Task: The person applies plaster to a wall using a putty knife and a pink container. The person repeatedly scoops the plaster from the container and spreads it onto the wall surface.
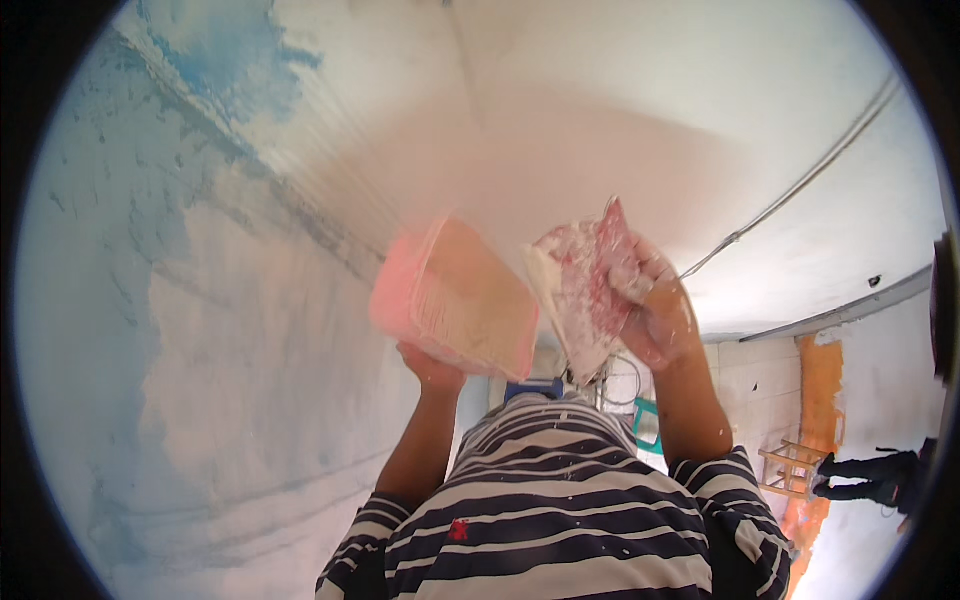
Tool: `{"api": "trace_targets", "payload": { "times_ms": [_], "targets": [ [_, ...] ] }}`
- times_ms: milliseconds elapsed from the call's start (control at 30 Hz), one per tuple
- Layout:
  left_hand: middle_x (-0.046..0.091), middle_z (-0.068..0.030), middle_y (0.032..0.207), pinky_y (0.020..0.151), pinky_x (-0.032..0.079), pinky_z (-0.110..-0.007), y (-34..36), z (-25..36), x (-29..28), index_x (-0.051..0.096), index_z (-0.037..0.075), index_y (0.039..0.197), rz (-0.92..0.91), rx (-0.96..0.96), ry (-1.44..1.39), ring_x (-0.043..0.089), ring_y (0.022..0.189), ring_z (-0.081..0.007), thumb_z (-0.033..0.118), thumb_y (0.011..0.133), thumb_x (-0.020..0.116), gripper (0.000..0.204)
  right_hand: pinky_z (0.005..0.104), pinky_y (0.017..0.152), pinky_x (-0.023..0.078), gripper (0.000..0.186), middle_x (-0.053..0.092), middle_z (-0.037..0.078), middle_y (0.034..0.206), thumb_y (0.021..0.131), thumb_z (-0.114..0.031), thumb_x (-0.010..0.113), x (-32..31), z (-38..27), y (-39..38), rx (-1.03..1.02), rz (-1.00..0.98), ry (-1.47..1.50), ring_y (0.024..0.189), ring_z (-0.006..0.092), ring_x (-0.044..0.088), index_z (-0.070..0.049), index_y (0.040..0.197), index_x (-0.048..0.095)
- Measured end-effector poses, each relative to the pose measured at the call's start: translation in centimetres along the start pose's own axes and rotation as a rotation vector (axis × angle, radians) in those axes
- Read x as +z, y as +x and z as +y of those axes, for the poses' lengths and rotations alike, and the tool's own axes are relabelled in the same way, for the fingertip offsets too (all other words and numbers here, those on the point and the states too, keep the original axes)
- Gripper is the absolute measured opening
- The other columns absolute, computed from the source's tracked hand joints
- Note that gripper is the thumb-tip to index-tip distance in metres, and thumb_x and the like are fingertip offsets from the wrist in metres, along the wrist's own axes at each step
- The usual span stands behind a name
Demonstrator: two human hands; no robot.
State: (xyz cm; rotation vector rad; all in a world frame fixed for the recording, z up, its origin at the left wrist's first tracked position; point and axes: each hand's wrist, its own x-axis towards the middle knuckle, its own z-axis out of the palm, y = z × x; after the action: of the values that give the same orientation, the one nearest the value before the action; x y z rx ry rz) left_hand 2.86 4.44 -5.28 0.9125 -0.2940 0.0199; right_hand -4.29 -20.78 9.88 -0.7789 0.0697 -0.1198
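Note:
My left hand [433, 368] holds up a pink plastic tub [396, 285] from below, most of its fingers hidden behind the tub. The tub is tilted toward me and holds pale beige paste [480, 305]. To its right, my right hand [660, 318] is closed on a flat red spreader [585, 275]. White paste coats much of the spreader, and its pale edge points toward the tub with a small gap between them. White smears cover the fingers of my right hand. Both hands are raised in front of my striped shirt.
A blue wall [90, 250] with a pale filled patch [230, 310] rises at left. Across the white surface ahead runs a cable [780, 205]. Below are a green stool [648, 425] and a wooden stool [790, 468]; another person [870, 480] stands at far right.

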Motion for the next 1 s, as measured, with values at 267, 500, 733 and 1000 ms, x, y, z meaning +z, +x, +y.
{"api": "trace_targets", "payload": {
  "times_ms": [267, 500, 733, 1000],
  "targets": [
    [0.037, -0.0091, 0.153, 0.114, 0.037, -0.049, 0.7, 0.3, 1.7, 0.026, 0.014, 0.154, -0.153, -0.001, -0.018, 0.041, 0.14, -0.0303, 0.069, 0.096, 0.038, 0.081, 0.0311, 0.095, 0.047, 0.043, 0.064, 0.008, 0.112, 0.093, -0.001, 0.061, 3.2, -5.3, -1.3, -0.538, 0.017, -0.215, 0.103, 0.015, 0.061, 0.0, 0.134, 0.046],
    [0.037, -0.0093, 0.154, 0.113, 0.037, -0.049, 3.0, 0.5, -0.7, 0.024, 0.014, 0.155, -0.171, -0.031, -0.178, 0.04, 0.14, -0.0297, 0.073, 0.094, 0.036, 0.086, 0.0329, 0.101, 0.047, 0.028, 0.067, 0.018, 0.122, 0.097, 0.004, 0.051, 9.8, -13.0, 2.6, -1.69, 0.237, -1.139, 0.113, 0.0215, 0.063, 0.008, 0.124, 0.059],
    [0.031, -0.0085, 0.157, 0.117, 0.032, -0.048, 2.7, 2.0, 0.4, 0.019, 0.013, 0.157, -0.204, -0.003, -0.158, 0.033, 0.144, -0.03, 0.072, 0.095, 0.032, 0.086, 0.0449, 0.102, 0.05, 0.07, 0.057, 0.014, 0.14, 0.064, 0.01, 0.064, 14.0, -16.4, 10.2, -2.07, 0.383, -1.755, 0.128, 0.0322, 0.056, -0.017, 0.128, 0.065],
    [0.032, -0.0081, 0.157, 0.117, 0.031, -0.048, 2.1, 1.5, -2.3, 0.021, 0.013, 0.156, -0.195, -0.013, -0.134, 0.034, 0.144, -0.0299, 0.07, 0.097, 0.031, 0.083, 0.0464, 0.105, 0.047, 0.06, 0.056, 0.011, 0.142, 0.072, 0.002, 0.066, 13.5, -14.6, 14.1, -2.052, 0.292, -1.959, 0.132, 0.0302, 0.053, -0.014, 0.13, 0.064]
  ]
}}
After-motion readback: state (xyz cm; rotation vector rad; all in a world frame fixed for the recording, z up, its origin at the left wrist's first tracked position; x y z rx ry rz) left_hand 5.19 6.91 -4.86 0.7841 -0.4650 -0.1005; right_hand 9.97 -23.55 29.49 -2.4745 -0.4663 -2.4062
